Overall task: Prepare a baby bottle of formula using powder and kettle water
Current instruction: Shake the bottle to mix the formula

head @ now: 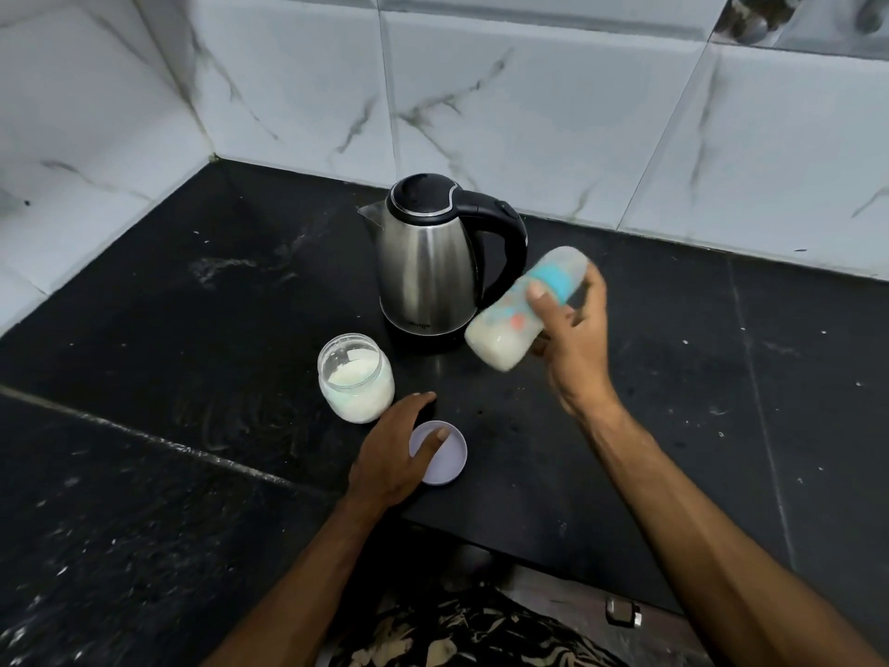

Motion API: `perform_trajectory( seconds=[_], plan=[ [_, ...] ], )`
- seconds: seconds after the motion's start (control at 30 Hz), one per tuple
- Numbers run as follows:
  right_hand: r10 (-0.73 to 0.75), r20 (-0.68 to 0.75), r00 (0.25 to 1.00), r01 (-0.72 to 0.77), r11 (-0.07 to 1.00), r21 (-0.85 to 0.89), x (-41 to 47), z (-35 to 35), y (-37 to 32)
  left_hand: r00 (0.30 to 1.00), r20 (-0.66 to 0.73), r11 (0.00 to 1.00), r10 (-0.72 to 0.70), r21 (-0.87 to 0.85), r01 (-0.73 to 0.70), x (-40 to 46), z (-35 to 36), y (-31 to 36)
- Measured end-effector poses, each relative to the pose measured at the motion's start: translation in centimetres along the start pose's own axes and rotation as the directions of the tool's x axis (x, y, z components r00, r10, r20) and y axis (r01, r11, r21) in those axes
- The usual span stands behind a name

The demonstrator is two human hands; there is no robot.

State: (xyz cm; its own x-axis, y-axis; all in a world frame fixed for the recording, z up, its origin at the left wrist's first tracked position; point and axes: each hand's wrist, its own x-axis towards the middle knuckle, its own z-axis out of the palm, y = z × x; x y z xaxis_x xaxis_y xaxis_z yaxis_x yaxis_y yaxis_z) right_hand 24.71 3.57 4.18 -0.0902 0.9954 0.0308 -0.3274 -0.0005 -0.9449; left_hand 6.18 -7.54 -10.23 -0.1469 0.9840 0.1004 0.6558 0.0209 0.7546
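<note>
Shaking the tilted, capped baby bottle [522,312] gripped in the right hand [572,339] just beside the kettle [428,267] risks striking it, while the left hand [399,450] rests spread on the lid [440,454].

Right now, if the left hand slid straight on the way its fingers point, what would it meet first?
Probably the kettle. The left hand rests on the lid, fingers pointing up and right past the jar; depth is unclear.
</note>
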Motion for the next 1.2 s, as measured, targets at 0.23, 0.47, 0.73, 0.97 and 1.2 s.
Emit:
perform_trajectory(
  seconds=[0.23,0.47,0.73,0.97,1.2],
  plan=[
    [0.163,0.306,0.938,-0.073,0.956,-0.286,-3.1,-0.1,1.8,1.0,0.022,1.0,-0.015,-0.015,0.015,0.2,0.1,-0.2],
    [0.102,-0.056,0.993,-0.099,0.993,0.059,-2.2,0.8,1.2,1.0,-0.006,1.0,0.022,0.013,-0.022,0.0,0.0,-0.2],
    [0.06,-0.039,0.997,-0.058,0.998,0.04,-2.0,1.2,0.7,0.999,-0.008,0.999,0.035,0.01,-0.035,0.0,0.0,0.0],
    [0.15,0.322,0.935,-0.059,0.959,-0.276,-3.9,0.7,2.2,1.0,0.004,1.0,0.017,-0.017,-0.017,0.0,-0.1,-0.1],
    [0.105,0.103,0.989,-0.095,0.991,-0.095,-3.2,1.2,2.7,0.998,-0.008,0.998,0.067,-0.007,-0.067,-0.1,-0.2,0.1]
  ],
)
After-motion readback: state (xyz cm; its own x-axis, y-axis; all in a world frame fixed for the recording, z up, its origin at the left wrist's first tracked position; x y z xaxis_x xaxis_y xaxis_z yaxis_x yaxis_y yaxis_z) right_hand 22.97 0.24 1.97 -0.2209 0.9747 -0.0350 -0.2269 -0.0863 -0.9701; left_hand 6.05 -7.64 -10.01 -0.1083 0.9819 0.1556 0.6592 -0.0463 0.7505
